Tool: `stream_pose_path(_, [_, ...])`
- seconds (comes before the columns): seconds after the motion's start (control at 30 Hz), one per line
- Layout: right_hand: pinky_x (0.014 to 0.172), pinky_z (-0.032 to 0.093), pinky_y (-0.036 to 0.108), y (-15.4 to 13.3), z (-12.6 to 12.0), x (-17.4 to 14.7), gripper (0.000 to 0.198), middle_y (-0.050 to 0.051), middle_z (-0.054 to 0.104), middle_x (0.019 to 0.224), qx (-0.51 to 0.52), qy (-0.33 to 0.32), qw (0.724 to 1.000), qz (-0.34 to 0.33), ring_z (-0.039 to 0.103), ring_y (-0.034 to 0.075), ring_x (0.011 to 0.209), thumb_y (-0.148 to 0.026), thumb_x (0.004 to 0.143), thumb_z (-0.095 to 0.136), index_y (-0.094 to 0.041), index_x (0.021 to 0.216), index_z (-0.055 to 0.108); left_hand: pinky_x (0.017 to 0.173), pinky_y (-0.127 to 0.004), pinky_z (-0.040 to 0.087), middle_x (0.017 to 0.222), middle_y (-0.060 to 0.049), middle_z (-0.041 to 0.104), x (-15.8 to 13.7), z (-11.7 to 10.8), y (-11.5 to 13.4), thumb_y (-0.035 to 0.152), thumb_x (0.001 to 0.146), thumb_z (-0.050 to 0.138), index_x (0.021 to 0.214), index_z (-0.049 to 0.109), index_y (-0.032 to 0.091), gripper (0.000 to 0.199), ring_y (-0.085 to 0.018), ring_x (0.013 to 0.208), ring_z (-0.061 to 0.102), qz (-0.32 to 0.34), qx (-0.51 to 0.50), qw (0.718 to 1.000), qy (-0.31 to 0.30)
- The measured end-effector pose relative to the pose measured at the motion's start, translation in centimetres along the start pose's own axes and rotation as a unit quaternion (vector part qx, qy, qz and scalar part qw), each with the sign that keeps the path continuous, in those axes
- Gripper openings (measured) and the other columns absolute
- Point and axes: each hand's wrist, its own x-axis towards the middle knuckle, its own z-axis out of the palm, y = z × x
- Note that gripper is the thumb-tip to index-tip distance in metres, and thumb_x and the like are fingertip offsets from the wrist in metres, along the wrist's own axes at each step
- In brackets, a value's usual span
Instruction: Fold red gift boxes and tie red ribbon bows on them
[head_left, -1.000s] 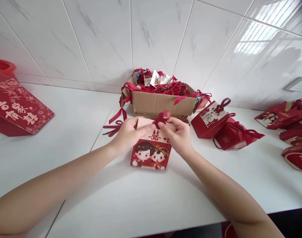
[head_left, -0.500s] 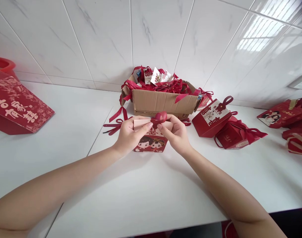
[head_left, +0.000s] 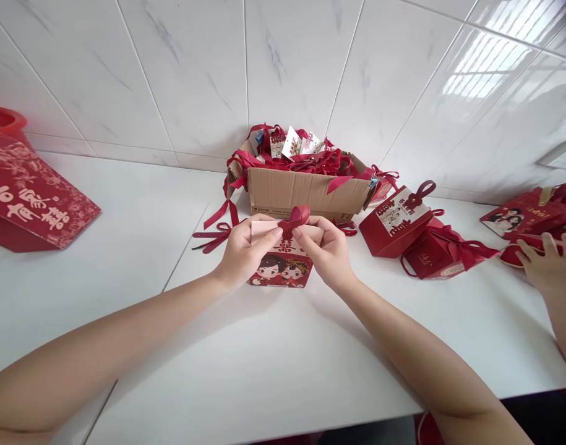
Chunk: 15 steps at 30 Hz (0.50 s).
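A small red gift box [head_left: 283, 272] with two cartoon figures on its front stands on the table in front of me. Over its top runs a dark red ribbon [head_left: 297, 216], bent into a loop. My left hand [head_left: 250, 247] pinches the ribbon at the left, its fingers behind the pale top flap of the box. My right hand [head_left: 326, 250] pinches the ribbon from the right, thumb in front and fingers behind the flap. Both thumbs almost meet at the ribbon's middle. The back of the box is hidden.
Behind my hands a cardboard box [head_left: 305, 188] overflows with red ribbons and tags. Red gift boxes [head_left: 391, 222] stand to the right, and a large red box [head_left: 36, 198] at the left. A co-worker's hand [head_left: 549, 262] reaches over more red boxes at far right.
The ribbon loop between my fingers has shifted slightly left and changed shape, showing more of the box front. A co-worker's hand has come into view at the right.
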Motion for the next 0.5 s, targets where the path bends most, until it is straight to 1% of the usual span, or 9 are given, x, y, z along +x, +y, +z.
stream_pose_path(0.07, [0.065,0.052,0.028,0.06,0.03,0.04,0.028,-0.001,0.066,0.073,0.005,-0.001,1.000,0.003,0.062,0.014,0.067,-0.042,0.078,0.070,-0.020,0.093,0.063,0.067,-0.028,0.051,0.074,-0.001,0.062,0.02,0.00,-0.07,0.044,0.077,0.069,0.084,0.063,0.018,0.028,-0.016,0.072,0.062,-0.001,0.000,1.000,0.000])
stream_pose_path(0.2, [0.067,0.051,0.028,0.11,0.07,0.00,0.025,0.000,0.068,0.078,0.011,-0.001,1.000,0.001,0.062,0.014,0.070,-0.040,0.078,0.069,-0.020,0.092,0.062,0.066,-0.028,0.051,0.072,0.000,0.062,-0.03,-0.07,-0.11,0.043,0.077,0.070,0.084,0.062,0.018,0.027,-0.016,0.070,0.062,-0.001,-0.007,1.000,-0.002])
stream_pose_path(0.37, [0.069,0.051,0.028,0.07,0.12,0.02,0.022,0.001,0.068,0.079,0.022,-0.001,1.000,0.008,0.063,0.015,0.073,-0.038,0.079,0.069,-0.020,0.090,0.062,0.070,-0.031,0.053,0.080,-0.003,0.068,0.00,0.02,0.09,0.043,0.073,0.074,0.088,0.063,0.018,0.031,-0.018,0.075,0.064,-0.004,-0.019,1.000,-0.006])
stream_pose_path(0.5, [0.069,0.051,0.028,0.11,0.19,0.23,0.023,0.001,0.068,0.078,0.044,-0.005,0.999,0.020,0.063,0.015,0.072,-0.038,0.078,0.070,-0.019,0.090,0.063,0.070,-0.030,0.052,0.080,-0.004,0.067,0.09,0.38,0.36,0.042,0.075,0.072,0.083,0.066,0.016,0.028,-0.018,0.076,0.063,-0.007,-0.008,1.000,0.007])
